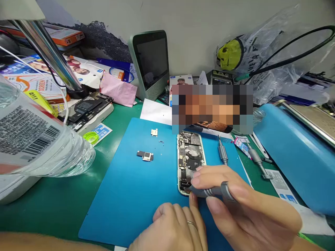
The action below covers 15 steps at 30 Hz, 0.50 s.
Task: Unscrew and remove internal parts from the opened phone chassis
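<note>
A phone point(192, 153) with its screen off and inner parts exposed lies on a blue mat point(125, 195). My right hand point(251, 205) is closed around a grey screwdriver point(209, 191), its tip hidden or too small to see at the phone's lower end. My left hand point(172, 226), a ring on one finger, rests curled on the mat; one finger reaches the phone's bottom edge. Left of the phone lie a small black-and-silver part point(145, 156), a square metal piece point(154, 132) and several tiny bits. A second screwdriver point(222, 152) lies just above my right hand.
A water bottle point(52, 139) stands close at left, with an opened phone point(90, 109) behind it. A smart display point(150, 62) stands at the back. Farther right are another screwdriver point(258, 160) and a large blue object point(295, 157). A blurred patch covers part of the back.
</note>
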{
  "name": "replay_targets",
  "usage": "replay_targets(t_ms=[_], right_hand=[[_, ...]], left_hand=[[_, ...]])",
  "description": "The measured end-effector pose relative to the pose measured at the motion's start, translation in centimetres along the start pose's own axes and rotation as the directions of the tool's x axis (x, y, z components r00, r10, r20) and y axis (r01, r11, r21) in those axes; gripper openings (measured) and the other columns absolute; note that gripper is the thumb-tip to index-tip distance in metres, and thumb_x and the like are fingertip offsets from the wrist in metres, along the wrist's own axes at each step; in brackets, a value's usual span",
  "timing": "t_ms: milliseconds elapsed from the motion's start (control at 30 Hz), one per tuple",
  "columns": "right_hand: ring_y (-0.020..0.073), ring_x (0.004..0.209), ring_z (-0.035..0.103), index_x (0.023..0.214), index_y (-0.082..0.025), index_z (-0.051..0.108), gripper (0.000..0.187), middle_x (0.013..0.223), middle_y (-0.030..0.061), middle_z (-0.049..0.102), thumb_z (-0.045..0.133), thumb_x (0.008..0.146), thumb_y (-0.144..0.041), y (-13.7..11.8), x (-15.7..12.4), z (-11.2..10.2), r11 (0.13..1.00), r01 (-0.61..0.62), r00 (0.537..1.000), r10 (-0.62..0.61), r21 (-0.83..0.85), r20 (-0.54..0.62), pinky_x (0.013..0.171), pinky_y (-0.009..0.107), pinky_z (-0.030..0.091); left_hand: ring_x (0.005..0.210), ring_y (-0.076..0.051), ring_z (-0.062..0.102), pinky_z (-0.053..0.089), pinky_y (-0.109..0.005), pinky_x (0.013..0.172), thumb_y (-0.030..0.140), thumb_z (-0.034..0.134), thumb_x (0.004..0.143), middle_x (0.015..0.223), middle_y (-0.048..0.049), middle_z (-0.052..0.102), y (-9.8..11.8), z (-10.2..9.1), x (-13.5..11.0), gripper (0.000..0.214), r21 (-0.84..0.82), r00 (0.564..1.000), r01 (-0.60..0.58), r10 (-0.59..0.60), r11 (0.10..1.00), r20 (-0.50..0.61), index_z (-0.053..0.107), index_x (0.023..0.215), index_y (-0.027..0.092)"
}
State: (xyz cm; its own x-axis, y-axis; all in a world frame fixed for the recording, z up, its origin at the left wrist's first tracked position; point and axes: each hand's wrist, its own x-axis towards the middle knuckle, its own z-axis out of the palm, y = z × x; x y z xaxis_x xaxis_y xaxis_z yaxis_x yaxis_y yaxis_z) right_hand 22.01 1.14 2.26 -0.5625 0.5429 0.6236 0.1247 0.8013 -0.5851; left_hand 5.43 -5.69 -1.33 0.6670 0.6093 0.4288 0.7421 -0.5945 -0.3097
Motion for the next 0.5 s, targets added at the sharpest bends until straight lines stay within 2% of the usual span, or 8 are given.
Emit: replay_targets(t_ms=[100, 333, 500], right_hand=[[0.0192, 0.096, 0.074, 0.147, -0.031, 0.045, 0.092, 0.110, 0.0044, 0.075, 0.055, 0.070, 0.018, -0.11, -0.08, 0.08, 1.000, -0.027, 1.000, 0.027, -0.012, -0.008, 0.089, 0.047, 0.066], [0.0183, 0.088, 0.075, 0.145, -0.033, 0.048, 0.090, 0.103, 0.0016, 0.076, 0.056, 0.071, 0.016, -0.41, 0.09, 0.10, 1.000, -0.027, 0.999, 0.027, -0.014, -0.023, 0.091, 0.047, 0.066], [0.0191, 0.092, 0.074, 0.145, -0.031, 0.047, 0.086, 0.106, 0.0035, 0.074, 0.055, 0.073, 0.015, -0.09, -0.06, 0.45, 1.000, -0.023, 0.999, 0.023, -0.003, -0.037, 0.087, 0.045, 0.066]], left_hand=[[0.037, -0.015, 0.040, 0.020, -0.032, 0.041, 0.022, 0.056, 0.090, 0.048, 0.0009, 0.051, 0.11, 0.05, 0.12, 0.015, -0.020, 1.000, 0.018, -0.019, 1.000, -0.023, 0.058, 0.077, 0.014], [0.038, -0.016, 0.043, 0.020, -0.033, 0.039, 0.044, 0.039, 0.102, 0.053, -0.0046, 0.058, 0.28, 0.07, 0.15, 0.045, -0.104, 1.000, 0.030, -0.030, 0.994, 0.001, 0.063, 0.082, 0.011], [0.038, -0.017, 0.044, 0.020, -0.033, 0.039, 0.045, 0.038, 0.102, 0.052, -0.0045, 0.057, 0.52, 0.22, -0.01, 0.047, -0.116, 0.999, 0.042, -0.041, 0.992, 0.009, 0.064, 0.087, 0.009]])
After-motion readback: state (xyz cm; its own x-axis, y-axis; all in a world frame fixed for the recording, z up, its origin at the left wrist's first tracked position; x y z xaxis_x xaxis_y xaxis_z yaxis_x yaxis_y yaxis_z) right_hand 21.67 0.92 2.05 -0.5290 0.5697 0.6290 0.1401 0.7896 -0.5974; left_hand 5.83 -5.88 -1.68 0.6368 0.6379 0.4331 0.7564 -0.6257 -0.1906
